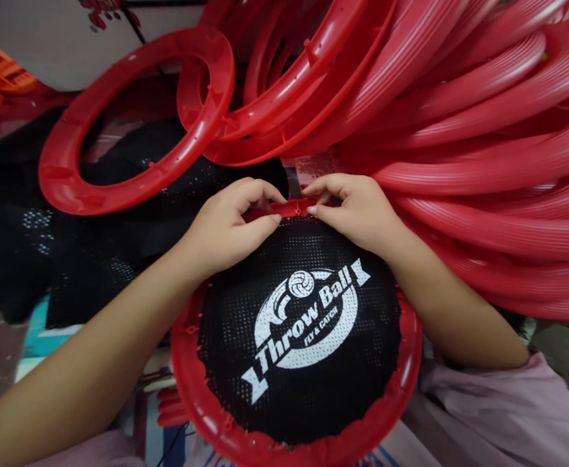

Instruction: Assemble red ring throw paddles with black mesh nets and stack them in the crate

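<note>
A red plastic ring lies in front of me, with a black mesh disc stretched across its middle. White print on the mesh reads "Throw Ball Fly & Catch". The mesh edge looks uneven along the near side of the ring. At the far rim, my left hand pinches the ring, thumb at the mesh edge and fingers curled over the outside. Just right of it, my right hand grips the same rim with its thumb and bent fingers. A small peg on the rim shows between the two thumbs.
Many red ribbed rings are piled at the right and back. A loose red ring rests on black mesh fabric at the left. Orange plastic parts lie at the far left.
</note>
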Tool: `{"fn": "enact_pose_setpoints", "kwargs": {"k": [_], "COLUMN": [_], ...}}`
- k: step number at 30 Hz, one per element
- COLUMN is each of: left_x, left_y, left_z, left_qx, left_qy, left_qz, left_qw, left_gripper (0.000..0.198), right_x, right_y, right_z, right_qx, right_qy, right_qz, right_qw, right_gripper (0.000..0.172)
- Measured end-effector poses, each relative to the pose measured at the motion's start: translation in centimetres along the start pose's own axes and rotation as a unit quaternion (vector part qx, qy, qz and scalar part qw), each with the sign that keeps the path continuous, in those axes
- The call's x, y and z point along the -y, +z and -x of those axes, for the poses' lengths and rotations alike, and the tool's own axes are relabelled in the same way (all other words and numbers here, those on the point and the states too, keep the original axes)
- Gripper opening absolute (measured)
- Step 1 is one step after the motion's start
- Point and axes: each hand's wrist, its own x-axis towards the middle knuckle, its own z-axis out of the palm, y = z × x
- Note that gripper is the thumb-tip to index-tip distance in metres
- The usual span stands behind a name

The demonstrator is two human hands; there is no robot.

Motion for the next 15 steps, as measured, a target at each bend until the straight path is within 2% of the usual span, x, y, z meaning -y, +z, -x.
{"fn": "enact_pose_setpoints", "kwargs": {"k": [3,9,15], "left_x": [-0.15,-0.02,0.24], "left_y": [-0.12,-0.04,0.36], "left_z": [0.10,0.23,0.36], "left_qx": [0.010,0.055,0.073], "left_qy": [0.024,0.108,0.145], "left_qz": [-0.039,-0.134,-0.229], "left_qw": [0.999,0.984,0.960], "left_gripper": [0.027,0.046,0.041], "right_x": [0.01,-0.13,0.08], "right_y": [-0.21,-0.41,-0.55], "right_z": [0.20,0.26,0.40], "right_qx": [-0.008,0.003,0.016], "right_qy": [-0.007,-0.010,-0.023], "right_qz": [0.006,0.011,0.062], "right_qw": [1.000,1.000,0.998], "right_gripper": [0.026,0.026,0.027]}}
